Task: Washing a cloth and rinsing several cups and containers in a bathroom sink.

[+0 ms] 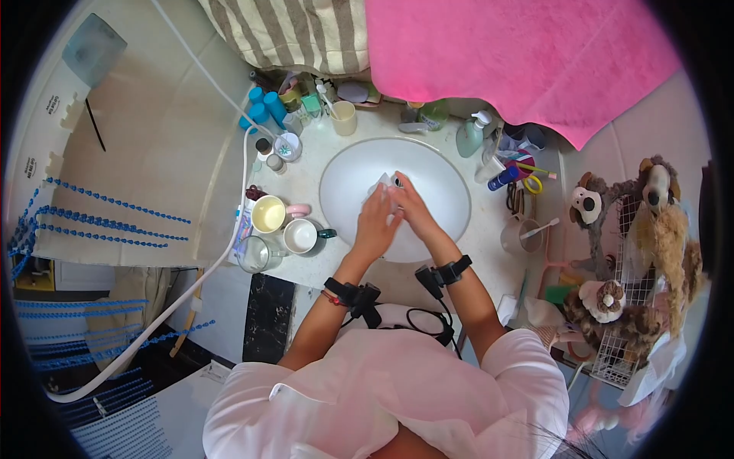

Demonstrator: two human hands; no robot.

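Both hands are close together over the white oval sink basin (344, 172). My left hand (377, 222) touches a small translucent whitish item (383, 182) at its fingertips; whether it grips it cannot be told. My right hand (414, 207) reaches in from the right, its fingers meeting the left ones, and its hold is partly hidden. To the left of the basin stand a cream mug with a pink handle (268, 214), a white mug with a dark green handle (300, 236) and a clear glass mug (258, 255).
A cream cup (344, 118) holds a toothbrush behind the basin. A green pump bottle (471, 135) stands back right. Pink (516, 51) and striped (292, 34) towels hang ahead. A white hose (241, 212) runs down the left; a clear cup (521, 235) stands right.
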